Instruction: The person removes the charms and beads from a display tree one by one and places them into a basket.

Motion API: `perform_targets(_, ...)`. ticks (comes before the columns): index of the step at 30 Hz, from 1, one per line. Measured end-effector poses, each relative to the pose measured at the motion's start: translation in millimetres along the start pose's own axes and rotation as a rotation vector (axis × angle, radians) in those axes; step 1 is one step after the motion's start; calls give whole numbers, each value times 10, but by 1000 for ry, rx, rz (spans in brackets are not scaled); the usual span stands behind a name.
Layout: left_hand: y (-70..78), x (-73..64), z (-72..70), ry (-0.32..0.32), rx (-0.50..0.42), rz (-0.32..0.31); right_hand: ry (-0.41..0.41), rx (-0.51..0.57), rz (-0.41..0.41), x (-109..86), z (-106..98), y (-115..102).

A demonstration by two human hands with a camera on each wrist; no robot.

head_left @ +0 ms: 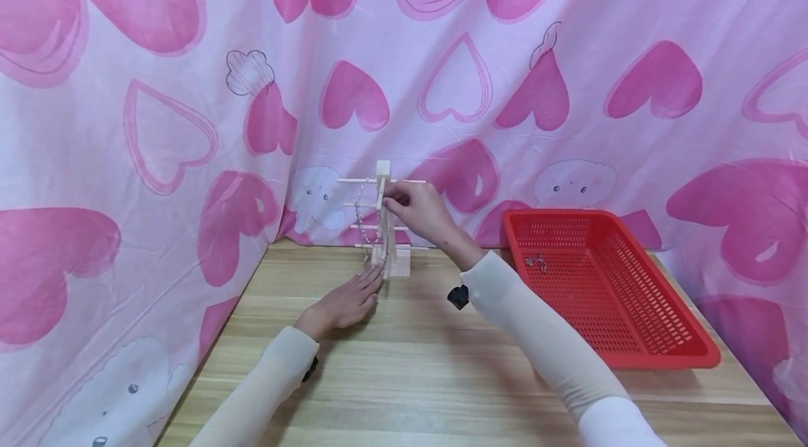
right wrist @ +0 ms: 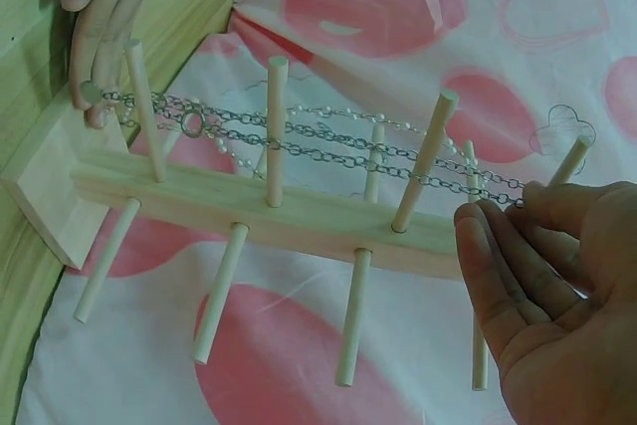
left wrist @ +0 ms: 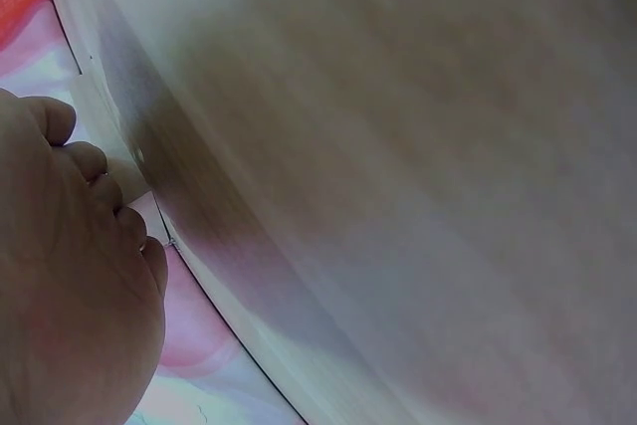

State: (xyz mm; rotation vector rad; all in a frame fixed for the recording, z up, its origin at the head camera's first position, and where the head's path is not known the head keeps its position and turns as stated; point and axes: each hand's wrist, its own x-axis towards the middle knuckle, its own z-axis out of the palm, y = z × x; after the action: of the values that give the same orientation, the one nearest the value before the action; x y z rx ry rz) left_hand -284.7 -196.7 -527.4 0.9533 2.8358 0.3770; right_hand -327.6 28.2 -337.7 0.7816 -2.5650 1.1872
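Observation:
A wooden peg stand (head_left: 400,264) rises at the table's far side, its post set with thin pegs on several sides. My right hand (head_left: 419,208) is at the topmost pegs; in the right wrist view, its thumb and fingertips pinch one end of a silver chain necklace (right wrist: 343,151). That chain runs down alongside the front pegs toward the base, a round pendant (right wrist: 92,93) at its lower end. Behind it hangs a beaded chain (head_left: 359,215) on the stand's left side. My left hand (head_left: 348,301) rests with extended fingers at the stand's base, near the pendant.
To the right, a red plastic basket (head_left: 688,349) with perforated walls holds a small heap of silvery jewellery (head_left: 536,262). Beneath everything is a wood-grain table (head_left: 404,377). A pink heart-patterned curtain (head_left: 353,96) hangs close behind the stand and along both sides.

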Motion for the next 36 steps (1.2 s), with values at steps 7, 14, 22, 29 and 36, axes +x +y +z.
perform_targets(7,5,5,-26,-43,40,-33,37,22,-14,-9,21,17)
perform_targets(14,9,6,-26,-36,28,-36,61,30,-28,-8,21,28)
perform_targets(22,12,-3,-33,-49,34,-31,77,43,-35,-31,19,26)
perform_targets(29,0,10,-18,-47,34,-49,94,65,-53,-65,8,7)
perform_targets(36,-6,15,-5,-58,45,-52,108,68,-95,-97,-6,-11)
